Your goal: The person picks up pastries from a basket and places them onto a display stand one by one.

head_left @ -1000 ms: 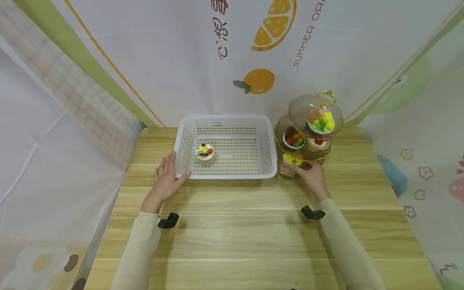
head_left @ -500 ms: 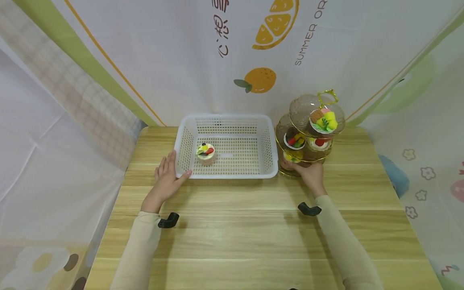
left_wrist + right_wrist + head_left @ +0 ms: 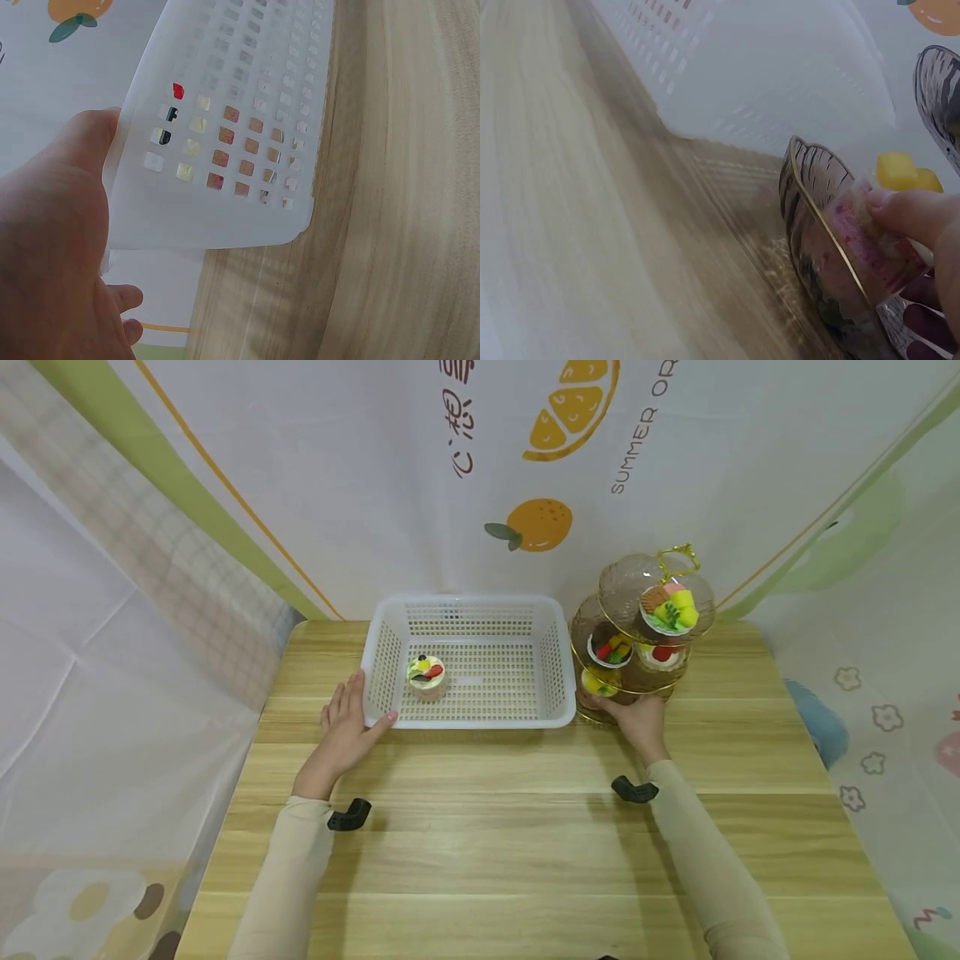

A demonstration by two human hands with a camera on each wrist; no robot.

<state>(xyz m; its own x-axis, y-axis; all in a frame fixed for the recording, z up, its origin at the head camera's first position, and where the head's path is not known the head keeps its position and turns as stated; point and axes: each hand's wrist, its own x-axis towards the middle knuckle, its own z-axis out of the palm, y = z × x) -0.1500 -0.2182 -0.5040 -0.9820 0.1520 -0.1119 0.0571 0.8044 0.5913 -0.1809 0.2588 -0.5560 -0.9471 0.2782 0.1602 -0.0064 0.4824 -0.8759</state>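
On the lowest tier of a cake stand, my right hand pinches a small round cake with yellow cubes on top. Its pink-flecked side shows between thumb and fingers in the right wrist view, close inside the tier's gold rim. My left hand rests at the near left corner of a white plastic basket, fingers stretched along the left wall, thumb on the front rim. Inside the basket, toward its left, stands a round cake with fruit topping.
The upper tiers carry a cup with yellow and green topping, a fruit-topped cup and a cream cake with a red top. The stand is just right of the basket on a wooden table. A printed curtain hangs behind.
My right hand has closed more on the yellow-topped cake and shifted slightly left; the cake has shifted a little up in the head view. My left hand and the basket have stayed put.
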